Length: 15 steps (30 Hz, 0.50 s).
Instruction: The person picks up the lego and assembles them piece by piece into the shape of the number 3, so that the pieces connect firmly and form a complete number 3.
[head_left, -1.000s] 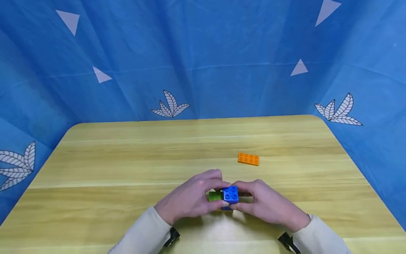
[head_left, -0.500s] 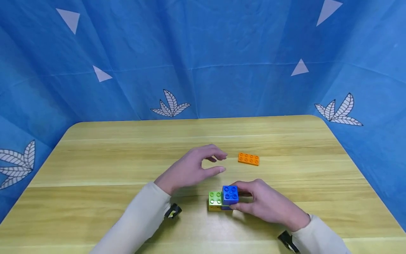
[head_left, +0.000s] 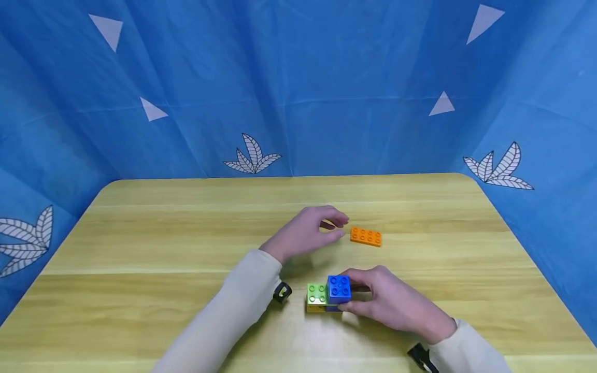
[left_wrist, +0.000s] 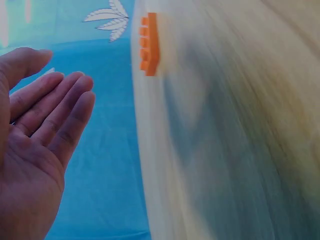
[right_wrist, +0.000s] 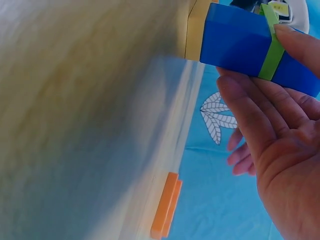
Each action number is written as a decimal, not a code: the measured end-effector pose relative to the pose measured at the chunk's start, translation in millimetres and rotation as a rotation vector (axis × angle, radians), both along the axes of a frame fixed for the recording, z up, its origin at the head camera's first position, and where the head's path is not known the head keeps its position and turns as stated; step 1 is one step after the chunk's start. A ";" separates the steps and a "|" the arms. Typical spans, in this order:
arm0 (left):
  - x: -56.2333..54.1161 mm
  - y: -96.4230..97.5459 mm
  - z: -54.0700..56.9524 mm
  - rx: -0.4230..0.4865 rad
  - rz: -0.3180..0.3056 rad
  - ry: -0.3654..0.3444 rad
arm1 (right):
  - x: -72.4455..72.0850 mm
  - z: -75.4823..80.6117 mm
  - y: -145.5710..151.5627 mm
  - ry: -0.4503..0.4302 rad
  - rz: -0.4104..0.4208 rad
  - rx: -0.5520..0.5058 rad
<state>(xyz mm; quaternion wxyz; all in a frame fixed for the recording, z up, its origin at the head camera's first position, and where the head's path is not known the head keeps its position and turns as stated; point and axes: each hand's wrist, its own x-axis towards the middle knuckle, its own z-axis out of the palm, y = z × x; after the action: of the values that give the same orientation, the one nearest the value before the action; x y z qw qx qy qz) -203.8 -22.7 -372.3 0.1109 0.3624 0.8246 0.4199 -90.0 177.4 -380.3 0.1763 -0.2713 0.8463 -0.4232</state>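
Note:
My right hand (head_left: 394, 303) pinches a small stack of toy building bricks between thumb and fingers near the table's front. On top is a blue brick (head_left: 339, 289) with studs. Below it lies a thin light-green plate (head_left: 316, 294), its studs bare on the left side. A yellow piece (head_left: 315, 309) shows under the green one. In the right wrist view, a second blue brick (right_wrist: 232, 37) sits between the green and yellow layers. My left hand (head_left: 305, 233) is over the table, fingers loosely bent and holding nothing. Just right of its fingertips lies an orange plate (head_left: 366, 237) with two rows of studs.
Both hands work over a wooden table (head_left: 186, 228) with rounded far corners. A blue curtain (head_left: 298, 88) with white triangles and leaf prints hangs behind and along the sides. Each wrist wears a black strap (head_left: 282, 292).
My left hand has let go of the brick stack and moved away, then rightward to near the orange plate. My right hand stays on the stack.

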 end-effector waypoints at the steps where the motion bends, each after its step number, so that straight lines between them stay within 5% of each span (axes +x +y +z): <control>1: -2.2 2.6 -0.8 -0.021 0.001 0.005 | 0.0 0.0 0.1 0.004 -0.004 -0.002; 15: -24.2 36.1 -17.6 -0.197 0.026 0.000 | -1.1 3.5 -0.2 -0.019 -0.001 0.020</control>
<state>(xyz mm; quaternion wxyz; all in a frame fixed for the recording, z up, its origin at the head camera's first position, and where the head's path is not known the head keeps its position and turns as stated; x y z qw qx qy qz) -228.0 13.4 -390.0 0.1405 0.3392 0.8666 0.3380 -91.1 177.2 -376.7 0.1869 -0.2649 0.8489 -0.4175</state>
